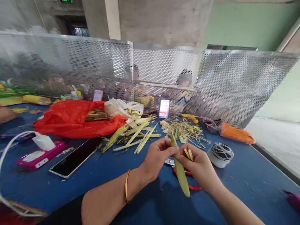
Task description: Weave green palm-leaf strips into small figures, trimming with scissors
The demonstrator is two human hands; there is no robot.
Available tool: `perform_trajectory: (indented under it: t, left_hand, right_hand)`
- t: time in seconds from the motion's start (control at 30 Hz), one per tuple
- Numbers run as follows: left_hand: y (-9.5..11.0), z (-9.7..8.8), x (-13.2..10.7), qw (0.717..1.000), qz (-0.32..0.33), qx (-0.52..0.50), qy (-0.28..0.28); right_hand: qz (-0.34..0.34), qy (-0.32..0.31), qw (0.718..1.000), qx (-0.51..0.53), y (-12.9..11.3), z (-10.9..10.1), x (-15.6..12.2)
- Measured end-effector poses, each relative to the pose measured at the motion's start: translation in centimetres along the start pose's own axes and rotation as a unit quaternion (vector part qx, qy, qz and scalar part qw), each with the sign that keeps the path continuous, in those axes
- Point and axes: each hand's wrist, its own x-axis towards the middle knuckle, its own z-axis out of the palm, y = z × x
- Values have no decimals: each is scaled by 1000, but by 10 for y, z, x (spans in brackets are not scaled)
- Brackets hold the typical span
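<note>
A long green corn husk [181, 177] is pinched between my two hands, its broad end hanging down toward me. My left hand [158, 157], with a gold bangle at the wrist, grips its middle between thumb and fingers. From the other side, my right hand [199, 165] holds the same husk at its fingertips. Short pale yellow pieces [188, 154] stick out between the right hand's fingers. Under the hands lie scissors [195, 188] with red handles, partly hidden.
Loose husk strips [138, 137] and a heap of shreds [185, 129] lie ahead. To the left are a red plastic bag [67, 117], a phone [77, 156] and a pink power strip [42, 154] with a white cable. A grey string spool [220, 154] stands right. Perforated metal panels [164, 65] border the table.
</note>
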Motion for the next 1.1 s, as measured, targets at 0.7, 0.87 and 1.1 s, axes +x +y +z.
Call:
perform_trajectory:
  t: [0.7, 0.87, 1.1]
  left_hand:
    - [1, 3, -6, 994, -103, 32, -35]
    - [2, 5, -8, 992, -114, 31, -34]
    - [-4, 5, -6, 993, -105, 55, 22]
  right_hand:
    - [-59, 100, 993, -39, 6, 0, 5]
    - [-88, 126, 983, -95, 4, 2, 2]
    - [-104, 127, 982, -97, 8, 8, -2]
